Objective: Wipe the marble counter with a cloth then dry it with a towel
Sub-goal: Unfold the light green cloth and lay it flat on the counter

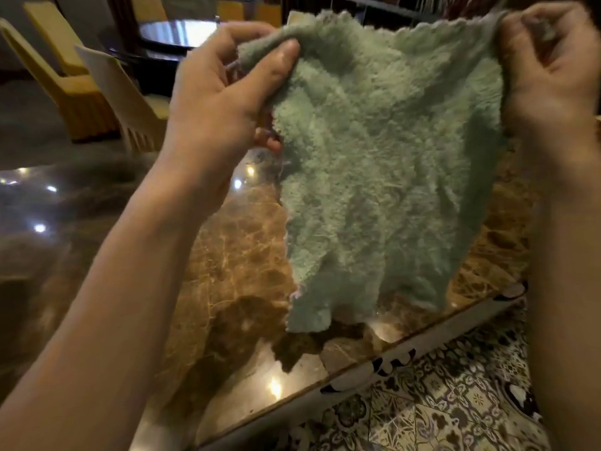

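Note:
A fluffy pale green cloth (383, 151) hangs spread out in the air above the brown marble counter (227, 262). My left hand (224, 92) pinches its upper left corner between thumb and fingers. My right hand (549, 66) grips the upper right corner. The cloth's lower edge dangles just over the counter's near edge, and I cannot tell whether it touches the stone. The polished marble reflects several ceiling lights.
The counter's edge (406, 349) runs diagonally at the lower right, with patterned floor tiles (455, 402) beyond it. Yellow and white chairs (74, 83) and a dark round table (182, 34) stand behind the counter at the upper left.

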`<action>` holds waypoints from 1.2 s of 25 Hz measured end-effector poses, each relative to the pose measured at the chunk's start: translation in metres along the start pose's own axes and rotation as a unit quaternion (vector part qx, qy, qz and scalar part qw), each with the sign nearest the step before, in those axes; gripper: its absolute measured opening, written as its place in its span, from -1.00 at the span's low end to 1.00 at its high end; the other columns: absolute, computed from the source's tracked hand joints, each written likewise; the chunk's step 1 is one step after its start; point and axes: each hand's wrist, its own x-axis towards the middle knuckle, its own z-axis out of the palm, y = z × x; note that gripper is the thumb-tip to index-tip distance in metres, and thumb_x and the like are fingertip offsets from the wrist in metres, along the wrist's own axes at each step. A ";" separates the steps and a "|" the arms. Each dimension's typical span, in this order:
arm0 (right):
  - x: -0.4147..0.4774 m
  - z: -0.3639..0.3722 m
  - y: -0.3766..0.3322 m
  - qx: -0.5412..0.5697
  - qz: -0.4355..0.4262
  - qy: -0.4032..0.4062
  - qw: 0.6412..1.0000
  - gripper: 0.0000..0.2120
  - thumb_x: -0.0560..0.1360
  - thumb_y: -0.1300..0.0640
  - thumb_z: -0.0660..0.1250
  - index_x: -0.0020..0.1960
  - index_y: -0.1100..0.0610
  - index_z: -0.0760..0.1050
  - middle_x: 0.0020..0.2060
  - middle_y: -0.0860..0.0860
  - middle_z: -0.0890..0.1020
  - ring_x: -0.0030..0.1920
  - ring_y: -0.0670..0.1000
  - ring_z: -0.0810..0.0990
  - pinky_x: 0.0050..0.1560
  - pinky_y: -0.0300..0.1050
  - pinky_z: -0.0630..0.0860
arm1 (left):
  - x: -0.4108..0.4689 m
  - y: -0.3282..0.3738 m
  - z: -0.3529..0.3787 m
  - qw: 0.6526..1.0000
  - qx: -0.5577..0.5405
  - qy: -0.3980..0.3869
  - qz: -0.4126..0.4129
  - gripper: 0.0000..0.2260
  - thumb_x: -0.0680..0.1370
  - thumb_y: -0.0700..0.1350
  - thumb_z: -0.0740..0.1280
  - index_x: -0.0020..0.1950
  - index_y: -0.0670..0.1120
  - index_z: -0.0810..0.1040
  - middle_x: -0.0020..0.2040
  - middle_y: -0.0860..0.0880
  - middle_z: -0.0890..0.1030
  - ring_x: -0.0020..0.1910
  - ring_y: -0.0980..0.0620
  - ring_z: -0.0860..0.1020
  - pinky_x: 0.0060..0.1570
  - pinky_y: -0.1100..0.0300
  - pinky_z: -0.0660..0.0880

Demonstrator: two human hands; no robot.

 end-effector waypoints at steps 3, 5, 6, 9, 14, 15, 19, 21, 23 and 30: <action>-0.027 0.036 0.007 -0.054 0.072 -0.078 0.993 -0.91 0.52 -0.01 0.31 -0.02 -0.02 0.49 -0.16 -0.11 0.55 -0.20 -0.24 0.50 -0.21 -0.44 0.38 | 0.007 -0.064 0.003 0.987 0.073 0.016 -0.139 -0.83 0.53 -0.06 0.35 0.09 -0.06 0.50 -0.17 -0.01 0.58 -0.42 0.22 0.57 -0.48 0.30 0.48; -0.043 0.065 0.044 -0.134 0.124 -0.176 0.967 -0.82 0.52 0.03 0.32 0.04 0.12 0.53 -0.09 0.00 0.55 -0.09 -0.09 0.49 -0.21 -0.29 0.34 | 0.009 -0.117 0.004 0.967 0.130 0.026 -0.218 -0.85 0.53 -0.08 0.35 0.06 -0.07 0.48 -0.20 -0.05 0.57 -0.51 0.22 0.54 -0.51 0.30 0.49; -0.050 0.080 0.066 -0.162 0.152 -0.208 0.952 -0.81 0.53 0.04 0.32 0.04 0.14 0.53 -0.08 0.03 0.55 -0.06 -0.04 0.48 -0.18 -0.25 0.31 | 0.008 -0.142 0.002 0.954 0.158 0.026 -0.253 -0.87 0.53 -0.07 0.35 0.03 -0.04 0.48 -0.18 -0.07 0.58 -0.47 0.19 0.56 -0.47 0.27 0.53; -0.078 0.114 0.113 -0.189 0.206 -0.275 0.920 -0.83 0.55 0.04 0.29 0.06 0.11 0.51 -0.02 0.07 0.60 0.00 0.07 0.52 -0.09 -0.15 0.35 | -0.003 -0.205 -0.004 0.913 0.273 0.008 -0.302 -0.90 0.51 -0.01 0.35 -0.02 0.04 0.48 -0.07 -0.04 0.61 -0.15 -0.01 0.62 -0.15 0.04 0.60; -0.085 0.147 0.157 -0.206 0.209 -0.271 0.917 -0.83 0.57 0.04 0.25 0.10 0.10 0.50 0.07 0.08 0.61 0.10 0.12 0.53 0.05 -0.02 0.45 | -0.002 -0.254 -0.011 0.857 0.421 0.021 -0.296 -0.90 0.53 0.07 0.28 -0.03 0.10 0.42 -0.18 0.14 0.49 -0.11 0.02 0.52 -0.14 0.10 0.40; -0.085 0.154 0.162 -0.208 0.210 -0.269 0.917 -0.83 0.57 0.04 0.25 0.09 0.09 0.50 0.07 0.08 0.61 0.09 0.11 0.53 0.08 0.02 0.48 | 0.001 -0.260 -0.010 0.852 0.434 0.028 -0.292 -0.90 0.53 0.07 0.28 -0.03 0.11 0.41 -0.19 0.14 0.48 -0.14 0.05 0.49 -0.17 0.12 0.35; -0.089 0.183 0.183 -0.259 0.205 -0.251 0.910 -0.88 0.56 0.05 0.27 0.04 0.04 0.52 0.04 0.06 0.63 0.04 0.10 0.56 0.03 0.03 0.53 | 0.008 -0.273 -0.007 0.823 0.519 0.032 -0.230 -0.82 0.55 -0.02 0.26 0.12 -0.03 0.50 -0.01 -0.01 0.58 -0.07 0.03 0.48 -0.09 0.12 0.33; -0.098 0.194 0.195 -0.321 0.181 -0.245 0.897 -0.86 0.57 0.08 0.24 0.09 0.06 0.51 0.09 0.08 0.61 0.08 0.11 0.52 0.04 0.03 0.48 | 0.005 -0.283 -0.007 0.796 0.572 0.000 -0.196 -0.73 0.59 -0.03 0.19 0.24 -0.09 0.47 0.19 -0.09 0.54 0.16 -0.07 0.46 0.12 0.07 0.31; -0.110 0.200 0.203 -0.362 0.134 -0.233 0.893 -0.79 0.58 0.09 0.19 0.17 0.08 0.48 0.16 0.12 0.55 0.15 0.14 0.46 0.12 0.07 0.41 | -0.002 -0.292 -0.008 0.784 0.594 -0.012 -0.181 -0.69 0.61 -0.01 0.12 0.29 -0.09 0.45 0.28 -0.09 0.49 0.27 -0.09 0.40 0.23 0.07 0.23; -0.106 0.201 0.188 -0.361 0.119 -0.229 0.896 -0.77 0.59 0.12 0.17 0.23 0.10 0.44 0.21 0.16 0.46 0.20 0.16 0.41 0.18 0.09 0.37 | -0.003 -0.277 -0.018 0.836 0.506 -0.013 -0.211 -0.71 0.59 -0.01 0.19 0.27 -0.06 0.47 0.27 -0.05 0.50 0.27 -0.02 0.41 0.29 0.08 0.28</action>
